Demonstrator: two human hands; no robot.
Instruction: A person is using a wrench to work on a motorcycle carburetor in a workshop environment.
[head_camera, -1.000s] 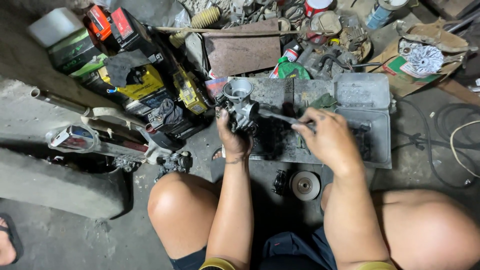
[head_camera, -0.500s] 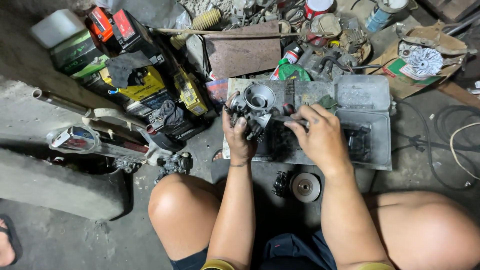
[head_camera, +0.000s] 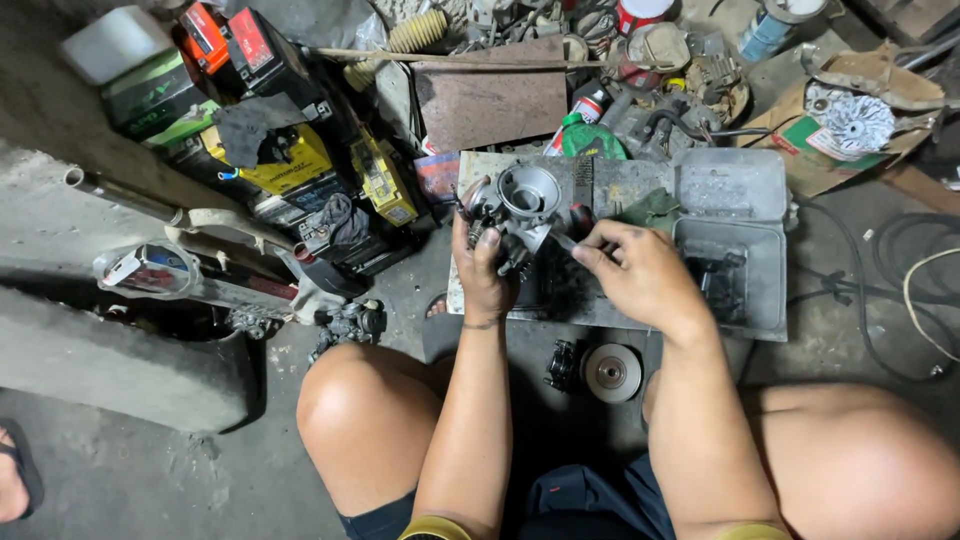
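Observation:
My left hand (head_camera: 482, 265) grips a grey metal carburetor (head_camera: 520, 205) and holds it above a dirty grey metal tray (head_camera: 730, 185). Its round bore faces up toward me. My right hand (head_camera: 640, 272) is beside it on the right, fingers pinched on a thin tool (head_camera: 562, 240) whose tip reaches into the carburetor's side. My bare knees flank both forearms at the bottom of the head view.
Yellow and black batteries (head_camera: 290, 160) are stacked at the left. A round metal disc (head_camera: 612, 372) lies on the floor between my legs. Spray cans, engine parts and a rusty plate (head_camera: 490, 100) crowd the far side. Black cables (head_camera: 900, 300) coil at the right.
The carburetor has been turned so its round bore faces up, and my right hand with the tool has closed in against its side.

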